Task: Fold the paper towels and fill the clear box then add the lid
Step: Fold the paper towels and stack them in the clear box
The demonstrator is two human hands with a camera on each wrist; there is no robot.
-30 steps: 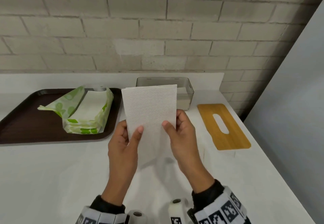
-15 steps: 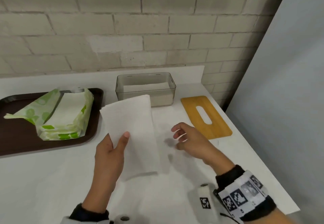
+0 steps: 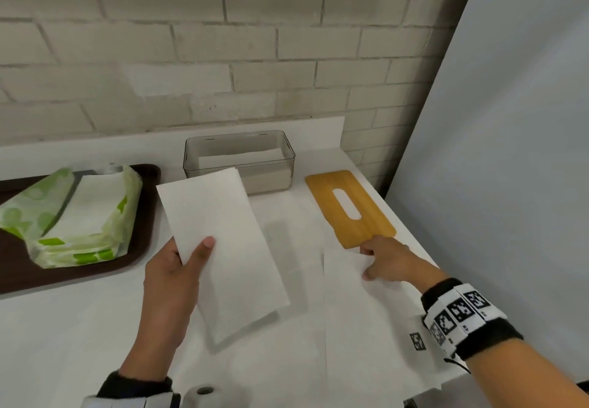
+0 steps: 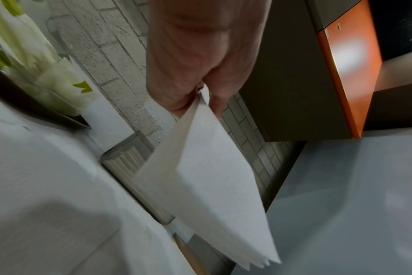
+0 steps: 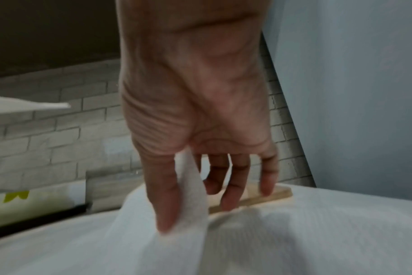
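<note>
At frame centre the left hand (image 3: 169,283) pinches a folded paper towel (image 3: 223,248) between thumb and fingers, holding it above the white counter (image 3: 63,344). At lower right the right hand (image 3: 387,259) pinches the far corner of a flat paper towel (image 3: 360,328) lying on the counter, just beside the near end of the bamboo lid (image 3: 349,206). The clear box (image 3: 239,160), with towels inside, stands at upper centre. A green-printed towel pack (image 3: 76,216) rests on the brown tray (image 3: 140,241) at left.
</note>
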